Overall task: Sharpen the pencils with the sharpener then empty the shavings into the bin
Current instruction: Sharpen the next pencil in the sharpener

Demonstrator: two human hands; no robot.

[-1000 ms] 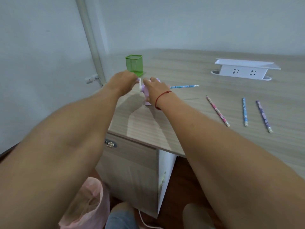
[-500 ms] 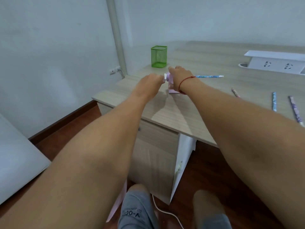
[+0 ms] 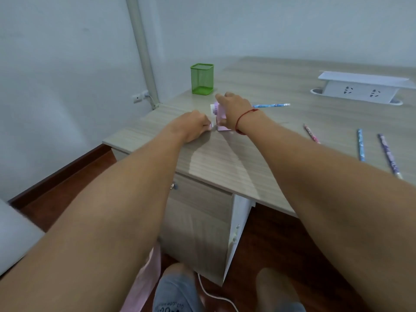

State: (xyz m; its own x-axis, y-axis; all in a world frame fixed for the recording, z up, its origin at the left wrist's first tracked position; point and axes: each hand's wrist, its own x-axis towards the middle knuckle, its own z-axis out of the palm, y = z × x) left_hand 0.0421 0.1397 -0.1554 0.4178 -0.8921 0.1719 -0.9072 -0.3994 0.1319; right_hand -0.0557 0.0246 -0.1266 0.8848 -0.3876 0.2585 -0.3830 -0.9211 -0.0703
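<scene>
Evidently early: right hand (image 3: 234,110) gripped the sharpener (image 3: 216,111), left hand (image 3: 193,128) pinched its crank (image 3: 211,125) (three pencils (image 3: 360,145) lay aside).

**Bare forearms, a red cord, grey at the feet**

Both forearms are bare as far as the frame's edge, running out to the left hand (image 3: 193,127) and the right hand (image 3: 234,109). A thin red string bracelet (image 3: 248,112) circles the right wrist. Low in the view, the left foot (image 3: 174,289) wears grey fabric printed with dark lettering (image 3: 171,308), too blurred to read, with a tan front. The right foot (image 3: 279,287) shows the same tan above grey.
</scene>
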